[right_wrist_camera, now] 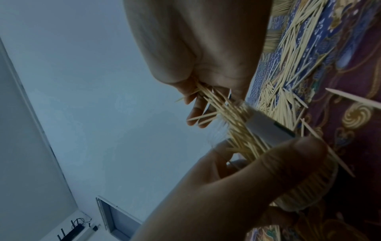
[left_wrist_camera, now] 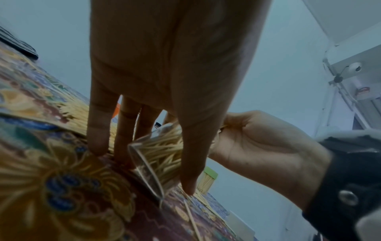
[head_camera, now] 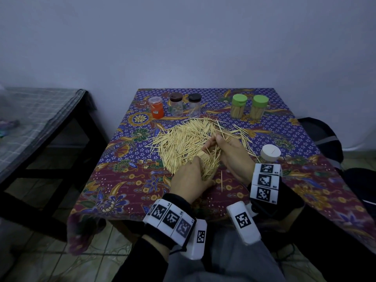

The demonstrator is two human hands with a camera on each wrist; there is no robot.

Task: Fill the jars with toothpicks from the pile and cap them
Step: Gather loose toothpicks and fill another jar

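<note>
A big pile of toothpicks (head_camera: 183, 141) lies mid-table on the patterned cloth (head_camera: 126, 180). My left hand (head_camera: 195, 171) grips a clear jar (left_wrist_camera: 152, 156) tilted on its side at the pile's near edge, thumb on one side and fingers on the other; it is partly full of toothpicks. My right hand (head_camera: 220, 142) pinches a bundle of toothpicks (right_wrist_camera: 214, 101) whose ends reach into the jar's mouth (right_wrist_camera: 243, 117). A white cap (head_camera: 270, 152) lies to the right of the hands. In the head view the jar is mostly hidden by my left hand.
Two green-capped jars (head_camera: 239, 105) (head_camera: 258, 106) full of toothpicks stand at the back right. At the back left stand an orange jar (head_camera: 156, 107), a brown-capped jar (head_camera: 176, 104) and a black-capped jar (head_camera: 194, 104). A single toothpick (head_camera: 221, 181) lies near my wrists. A dark bench (head_camera: 40, 127) is left of the table.
</note>
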